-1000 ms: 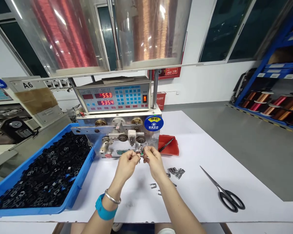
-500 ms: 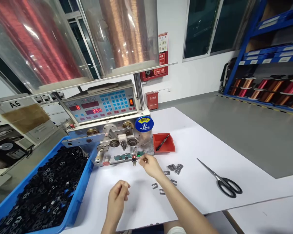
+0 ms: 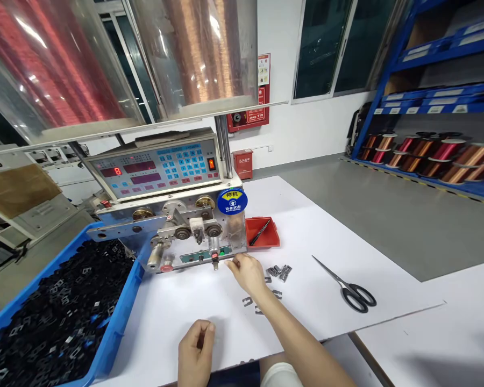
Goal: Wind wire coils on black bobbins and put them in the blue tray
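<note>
My right hand (image 3: 247,275) is closed in a pinch just to the right of the small wire-wound part (image 3: 215,259) on the spindle of the coil winding machine (image 3: 232,232). Whatever lies between those fingertips, if anything, is too fine to make out. Lower down, over the white tabletop, my left hand (image 3: 196,350) is curled with the thumb against the index finger, and nothing shows in it. Several flat dark metal pieces (image 3: 284,272) lie scattered beside and behind my right wrist. On the control panel (image 3: 161,165) a red 8 is lit.
A blue bin (image 3: 119,333) full of small black parts stands on the left. Black-handled scissors (image 3: 353,293) lie to the right. Behind my right hand is a red tray (image 3: 275,239) with a black pen-like tool (image 3: 260,232). Large wire spools (image 3: 210,59) hang above the machine.
The lower number on the panel, 354 before, is now dark. My left hand is lower and nearer to me. My right hand stays beside the spindle. The view has turned slightly right.
</note>
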The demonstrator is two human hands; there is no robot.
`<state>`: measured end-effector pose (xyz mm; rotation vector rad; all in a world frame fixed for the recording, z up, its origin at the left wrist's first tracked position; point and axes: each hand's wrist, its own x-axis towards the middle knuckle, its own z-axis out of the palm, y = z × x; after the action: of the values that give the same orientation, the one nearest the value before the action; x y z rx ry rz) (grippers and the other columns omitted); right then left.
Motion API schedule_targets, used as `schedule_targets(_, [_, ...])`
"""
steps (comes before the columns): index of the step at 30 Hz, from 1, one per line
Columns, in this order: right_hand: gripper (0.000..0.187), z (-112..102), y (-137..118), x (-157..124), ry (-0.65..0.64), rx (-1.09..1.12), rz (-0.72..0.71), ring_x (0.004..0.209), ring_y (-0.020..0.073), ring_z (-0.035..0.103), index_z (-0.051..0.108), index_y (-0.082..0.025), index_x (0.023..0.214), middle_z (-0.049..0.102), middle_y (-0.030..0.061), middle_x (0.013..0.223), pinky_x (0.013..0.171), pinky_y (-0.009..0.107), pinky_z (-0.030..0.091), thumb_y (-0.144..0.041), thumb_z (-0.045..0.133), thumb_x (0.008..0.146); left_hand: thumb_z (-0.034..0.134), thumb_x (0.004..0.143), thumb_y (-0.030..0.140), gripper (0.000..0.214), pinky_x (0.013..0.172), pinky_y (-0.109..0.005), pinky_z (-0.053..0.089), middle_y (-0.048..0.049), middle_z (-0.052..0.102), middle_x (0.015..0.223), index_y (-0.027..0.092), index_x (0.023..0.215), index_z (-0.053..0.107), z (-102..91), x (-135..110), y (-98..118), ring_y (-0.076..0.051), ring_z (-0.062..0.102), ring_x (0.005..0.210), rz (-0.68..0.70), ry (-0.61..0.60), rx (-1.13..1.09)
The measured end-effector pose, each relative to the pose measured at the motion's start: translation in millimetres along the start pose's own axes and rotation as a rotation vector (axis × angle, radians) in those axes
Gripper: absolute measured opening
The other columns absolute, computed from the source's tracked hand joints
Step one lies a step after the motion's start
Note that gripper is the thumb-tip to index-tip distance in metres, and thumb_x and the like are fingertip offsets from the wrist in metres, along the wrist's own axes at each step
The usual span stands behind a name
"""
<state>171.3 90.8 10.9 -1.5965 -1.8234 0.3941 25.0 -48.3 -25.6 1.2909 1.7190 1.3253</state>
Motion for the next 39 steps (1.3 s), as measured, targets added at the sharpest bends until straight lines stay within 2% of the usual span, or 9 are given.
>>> schedule_targets(3, [0.022,-24,39,-21,0.061,-0.022,-0.026,0.069,0.017,0.059,0.062,-0.021,0.07,0.065,0.0025,0.073,0.067,0.026,0.042,-0.029,0.05,0.087,0.053,0.078,0.055,0.039,0.053,-0.024,0.035,0.0029,0.044,0.054,0.02,0.06,0.052,0.4,-4,-2,-0.015,0.041,0.053,0.036,-0.016,0.024])
schedule_targets(6, [0.02,-49,84,-32,0.136,-0.084,0.0,0.077,0.0223,0.056,0.063,-0.019,0.08,0.064,0.007,0.077,0.073,0.033,0.044,-0.023,0.044,0.084,0.051,0.08,0.052,0.037,0.053,-0.024,0.035,0.0034,0.044,0.055,0.021,0.06,0.051,2.3,-7,-2,-0.014,0.041,0.052,0.073,-0.022,0.054])
schedule_targets(8, [0.02,-60,105,-34,0.149,-0.123,0.0,0.084,0.026,0.054,0.065,-0.018,0.086,0.066,0.0099,0.085,0.079,0.039,0.043,-0.024,0.046,0.081,0.05,0.081,0.05,0.036,0.052,-0.024,0.034,0.004,0.043,0.054,0.021,0.06,0.05,3.3,-7,-2,-0.014,0.04,0.051,0.091,-0.024,0.076])
schedule_targets(10, [0.023,-62,116,-34,0.127,-0.145,-0.018,0.093,0.0287,0.052,0.066,-0.017,0.093,0.065,0.0114,0.096,0.083,0.042,0.042,-0.027,0.05,0.079,0.049,0.082,0.049,0.035,0.051,-0.023,0.034,0.0045,0.041,0.054,0.021,0.06,0.049,3.6,-7,-2,-0.013,0.04,0.05,0.103,-0.024,0.095])
schedule_targets(14, [0.034,-52,116,-35,0.048,-0.161,-0.058,0.107,0.0323,0.047,0.066,-0.022,0.107,0.06,0.0108,0.116,0.081,0.046,0.042,-0.029,0.055,0.075,0.047,0.083,0.048,0.035,0.051,-0.023,0.034,0.0047,0.042,0.054,0.021,0.061,0.049,2.4,-7,-3,-0.013,0.04,0.05,0.105,-0.024,0.121])
schedule_targets(16, [0.033,-47,114,-36,0.019,-0.156,-0.077,0.109,0.0323,0.045,0.067,-0.026,0.105,0.059,0.0087,0.12,0.081,0.047,0.041,-0.025,0.054,0.074,0.048,0.083,0.048,0.035,0.05,-0.023,0.035,0.0047,0.042,0.053,0.021,0.061,0.049,1.9,-7,-3,-0.013,0.041,0.049,0.103,-0.023,0.127])
schedule_targets(24, [0.022,-49,120,-40,0.028,-0.084,-0.178,0.105,0.0277,0.049,0.068,-0.025,0.095,0.064,0.0069,0.105,0.089,0.046,0.039,-0.023,0.054,0.078,0.048,0.083,0.047,0.034,0.05,-0.023,0.036,0.0042,0.044,0.053,0.021,0.06,0.051,3.2,-8,-2,-0.013,0.042,0.049,0.116,0.002,0.131])
schedule_targets(30, [0.017,-48,121,-40,0.054,-0.04,-0.229,0.099,0.0268,0.051,0.066,-0.024,0.091,0.067,0.006,0.097,0.087,0.045,0.04,-0.022,0.055,0.079,0.049,0.082,0.048,0.034,0.051,-0.024,0.038,0.0038,0.046,0.053,0.021,0.061,0.052,2.2,-8,1,-0.014,0.044,0.049,0.094,-0.018,0.145])
schedule_targets(39, [0.019,-43,106,-32,0.015,-0.059,-0.271,0.103,0.0286,0.048,0.066,-0.024,0.094,0.07,0.004,0.091,0.085,0.044,0.033,-0.016,0.057,0.08,0.048,0.083,0.048,0.034,0.051,-0.023,0.038,0.0036,0.047,0.054,0.021,0.062,0.053,2.3,-8,2,-0.014,0.044,0.049,0.101,-0.024,0.169])
